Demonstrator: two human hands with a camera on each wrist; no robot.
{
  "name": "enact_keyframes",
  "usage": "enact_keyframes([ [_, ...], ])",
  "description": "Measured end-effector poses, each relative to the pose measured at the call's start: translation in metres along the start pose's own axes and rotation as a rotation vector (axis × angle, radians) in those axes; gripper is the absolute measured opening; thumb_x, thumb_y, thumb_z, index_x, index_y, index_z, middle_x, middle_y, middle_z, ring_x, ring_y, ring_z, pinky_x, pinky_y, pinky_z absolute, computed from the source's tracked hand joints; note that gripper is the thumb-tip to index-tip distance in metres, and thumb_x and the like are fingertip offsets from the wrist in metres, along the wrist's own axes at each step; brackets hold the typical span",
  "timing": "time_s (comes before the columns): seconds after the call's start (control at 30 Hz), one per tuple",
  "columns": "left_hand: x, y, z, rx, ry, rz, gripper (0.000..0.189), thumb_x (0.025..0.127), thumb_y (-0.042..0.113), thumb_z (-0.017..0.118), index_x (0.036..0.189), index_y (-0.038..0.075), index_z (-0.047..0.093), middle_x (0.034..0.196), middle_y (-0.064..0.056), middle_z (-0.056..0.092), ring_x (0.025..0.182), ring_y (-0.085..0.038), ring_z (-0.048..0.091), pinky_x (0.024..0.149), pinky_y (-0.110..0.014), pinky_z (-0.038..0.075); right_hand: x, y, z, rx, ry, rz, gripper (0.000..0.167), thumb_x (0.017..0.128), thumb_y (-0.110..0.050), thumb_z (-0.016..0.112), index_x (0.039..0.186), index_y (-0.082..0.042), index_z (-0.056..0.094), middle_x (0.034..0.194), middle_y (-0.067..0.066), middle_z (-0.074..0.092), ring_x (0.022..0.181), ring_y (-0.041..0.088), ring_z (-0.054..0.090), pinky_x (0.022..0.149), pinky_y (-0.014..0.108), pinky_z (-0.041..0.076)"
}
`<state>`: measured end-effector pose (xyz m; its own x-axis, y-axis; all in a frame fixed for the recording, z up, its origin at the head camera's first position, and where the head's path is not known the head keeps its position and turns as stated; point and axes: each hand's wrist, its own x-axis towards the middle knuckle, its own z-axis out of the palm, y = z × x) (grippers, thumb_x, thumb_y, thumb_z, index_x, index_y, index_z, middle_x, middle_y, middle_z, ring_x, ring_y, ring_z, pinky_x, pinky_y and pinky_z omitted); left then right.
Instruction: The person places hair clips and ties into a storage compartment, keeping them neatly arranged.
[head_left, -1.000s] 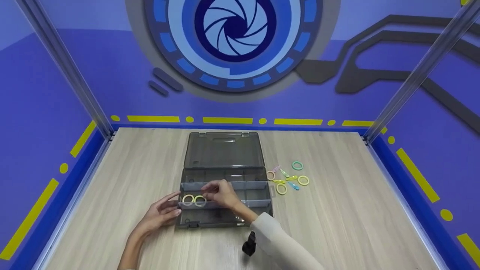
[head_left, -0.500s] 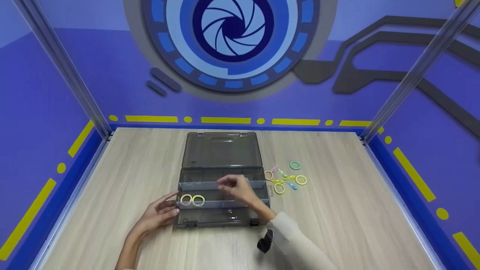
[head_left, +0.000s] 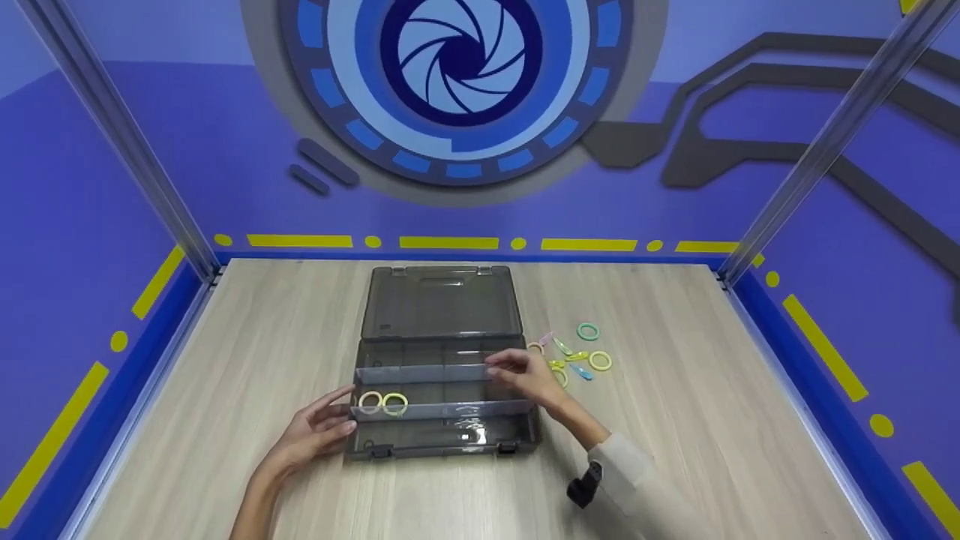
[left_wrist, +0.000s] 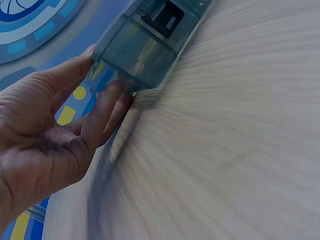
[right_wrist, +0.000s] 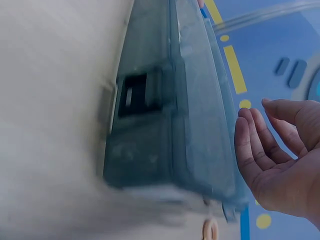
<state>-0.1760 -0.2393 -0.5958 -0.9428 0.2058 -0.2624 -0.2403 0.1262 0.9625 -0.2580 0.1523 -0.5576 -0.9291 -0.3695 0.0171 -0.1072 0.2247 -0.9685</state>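
A smoky see-through divider box (head_left: 412,435) lies on the table with its lid (head_left: 442,307) laid back. Two small rings, one pinkish (head_left: 370,392) and one yellow-green (head_left: 395,394), sit side by side at the left end of its middle compartment. My left hand (head_left: 306,433) touches the box's left side, thumb near the front corner; in the left wrist view its fingertips meet the clear wall. Over the right end of the box is my right hand (head_left: 529,377), fingers loosely bent. The right wrist view shows nothing between those fingers (right_wrist: 242,132).
Right of the box lie a green ring (head_left: 588,325), a yellow ring (head_left: 600,353), and more rings partly behind my right hand. Among them are small hair clips, including a blue one (head_left: 581,372) and a pink one (head_left: 546,339). Panelled walls surround the table (head_left: 690,420).
My right hand has moved right, away from the two rings in the middle compartment, to the box's right end. My left hand has kept its place at the left side.
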Motion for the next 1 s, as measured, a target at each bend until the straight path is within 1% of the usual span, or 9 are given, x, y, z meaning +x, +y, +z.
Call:
enact_keyframes([
  [0.1,-0.001,0.0,0.0,0.003,-0.001,-0.002,0.077,0.096,0.018,0.073,0.159,0.007,0.032,0.145,-0.029,0.049,0.109,-0.009,0.062,0.088,-0.031,0.059,-0.005,0.001,-0.01,-0.002,0.023,0.032,0.03,0.095,-0.003,0.069,0.118,0.015,0.065,0.104,0.03,0.071,0.083,0.012,0.07,0.074,0.03,0.062],
  [0.23,-0.001,0.001,0.0,0.011,0.004,-0.006,0.077,0.096,0.019,0.072,0.16,0.007,0.031,0.146,-0.029,0.048,0.11,-0.009,0.063,0.088,-0.032,0.059,-0.011,0.005,-0.021,-0.002,0.05,0.049,0.03,0.095,-0.003,0.07,0.118,0.015,0.065,0.101,0.027,0.071,0.084,0.016,0.071,0.074,0.03,0.062],
  [0.33,-0.001,0.0,0.0,0.004,0.0,-0.004,0.076,0.096,0.018,0.072,0.16,0.007,0.031,0.146,-0.029,0.047,0.11,-0.01,0.063,0.089,-0.033,0.06,-0.016,0.009,-0.029,-0.008,0.071,0.06,0.031,0.095,-0.004,0.07,0.118,0.016,0.065,0.101,0.028,0.071,0.083,0.016,0.07,0.072,0.028,0.061],
  [0.53,0.0,0.0,0.0,0.0,-0.013,0.011,0.076,0.096,0.017,0.072,0.159,0.006,0.031,0.146,-0.029,0.047,0.11,-0.01,0.062,0.09,-0.033,0.059,-0.025,0.014,-0.049,-0.01,0.145,0.097,0.033,0.095,-0.007,0.071,0.121,0.014,0.065,0.104,0.024,0.073,0.081,0.013,0.071,0.069,0.023,0.059],
  [0.67,0.0,0.0,0.0,-0.007,-0.015,0.015,0.076,0.096,0.016,0.072,0.159,0.005,0.03,0.145,-0.03,0.048,0.109,-0.009,0.063,0.088,-0.032,0.06,-0.029,0.019,-0.062,-0.01,0.18,0.108,0.033,0.096,-0.007,0.07,0.121,0.013,0.066,0.105,0.023,0.073,0.081,0.014,0.072,0.071,0.029,0.062],
  [0.77,0.0,0.0,0.0,-0.01,-0.015,0.01,0.076,0.096,0.017,0.072,0.159,0.005,0.03,0.145,-0.029,0.048,0.109,-0.008,0.063,0.087,-0.031,0.06,-0.032,0.027,-0.069,-0.019,0.197,0.1,0.032,0.096,-0.005,0.069,0.121,0.014,0.066,0.105,0.026,0.072,0.083,0.017,0.073,0.074,0.034,0.064],
  [0.83,-0.001,0.0,0.0,-0.012,-0.016,0.006,0.077,0.096,0.017,0.072,0.159,0.006,0.03,0.145,-0.029,0.048,0.108,-0.008,0.063,0.087,-0.031,0.06,-0.034,0.032,-0.072,-0.03,0.21,0.093,0.03,0.095,-0.002,0.069,0.119,0.016,0.065,0.104,0.029,0.071,0.082,0.016,0.072,0.076,0.035,0.064],
  [0.93,-0.001,0.0,-0.001,-0.009,-0.015,0.003,0.077,0.096,0.018,0.072,0.159,0.006,0.031,0.145,-0.029,0.048,0.109,-0.008,0.063,0.088,-0.032,0.06,-0.036,0.04,-0.076,-0.047,0.251,0.095,0.027,0.094,0.001,0.07,0.115,0.017,0.066,0.101,0.029,0.071,0.079,0.011,0.069,0.072,0.031,0.063],
  [1.0,-0.001,0.0,0.0,-0.008,-0.013,0.002,0.077,0.096,0.018,0.073,0.159,0.006,0.031,0.145,-0.029,0.048,0.109,-0.009,0.063,0.089,-0.033,0.06,-0.037,0.044,-0.077,-0.045,0.302,0.114,0.024,0.092,0.002,0.07,0.112,0.016,0.068,0.098,0.027,0.072,0.076,0.009,0.067,0.068,0.027,0.062],
])
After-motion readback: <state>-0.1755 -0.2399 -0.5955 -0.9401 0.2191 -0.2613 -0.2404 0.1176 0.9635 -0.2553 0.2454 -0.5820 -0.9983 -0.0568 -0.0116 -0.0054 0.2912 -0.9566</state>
